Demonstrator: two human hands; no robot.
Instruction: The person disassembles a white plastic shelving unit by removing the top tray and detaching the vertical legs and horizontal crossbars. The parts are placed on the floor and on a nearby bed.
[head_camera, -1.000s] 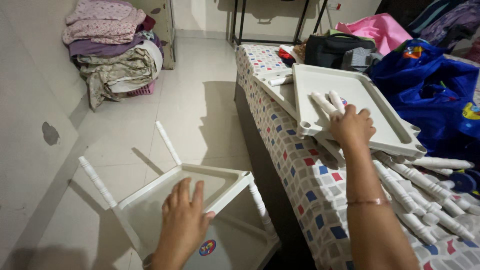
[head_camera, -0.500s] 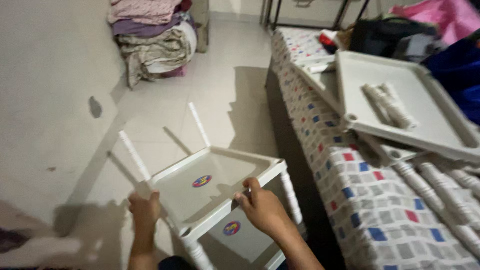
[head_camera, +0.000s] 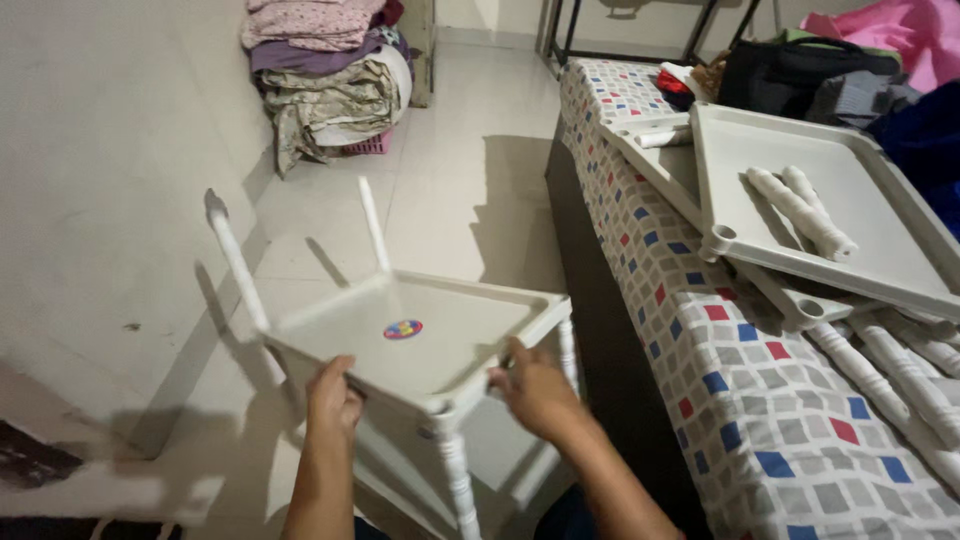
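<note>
A white plastic shelf tray (head_camera: 400, 335) with a raised rim is hanging tilted just above and between the left grip (head_camera: 333, 397) and the right grip (head_camera: 535, 385), its near rim sitting inside both and its far edge sloping away from them. A small round multicoloured sticker (head_camera: 403, 329) is showing on its flat face, just beyond the left grip. Two turned white legs (head_camera: 232, 258) are sticking up from its far corners, well past the grips, while another leg (head_camera: 455, 470) is pointing down from the near corner between the grips.
</note>
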